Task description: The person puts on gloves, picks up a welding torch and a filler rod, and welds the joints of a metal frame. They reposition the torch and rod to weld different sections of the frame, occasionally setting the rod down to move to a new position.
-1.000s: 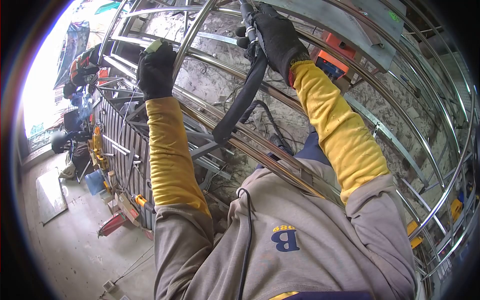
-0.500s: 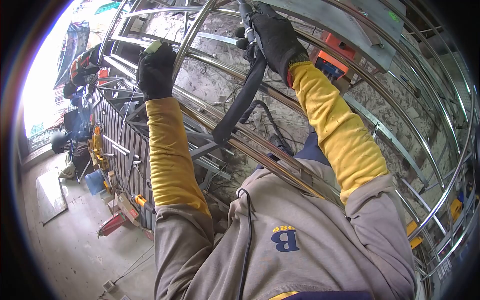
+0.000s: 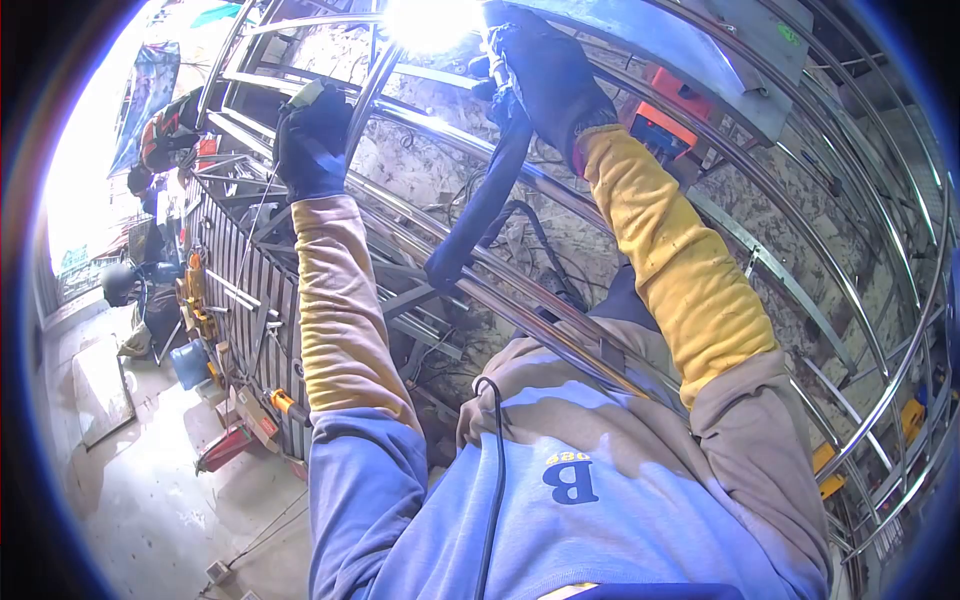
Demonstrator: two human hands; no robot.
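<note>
My right hand [image 3: 545, 75], in a dark glove with a yellow sleeve cover, is closed around a welding torch [image 3: 500, 70]. The torch's black cable sheath [image 3: 485, 205] hangs down across the shiny metal tubes [image 3: 440, 128]. A glaring white-blue arc [image 3: 432, 20] burns at the top, just left of the right hand, and hides the torch tip. My left hand [image 3: 312, 145], also gloved, is closed beside a curved tube [image 3: 370, 95]. From its lower side runs a thin welding rod [image 3: 262, 208]. A pale patch shows at its fingertips.
An orange-red device [image 3: 670, 105] sits beyond my right forearm, near a flat metal plate [image 3: 740, 60]. Curved tubes [image 3: 840, 260] surround me on the right. Left are a slatted metal rack [image 3: 235, 270], a yellow-handled tool [image 3: 288, 405] and another person [image 3: 165, 145] at upper left.
A bright arc has lit up at the torch tip, throwing blue-white light over my gloves, sweatshirt and the tubes. Both hands stay in nearly the same place.
</note>
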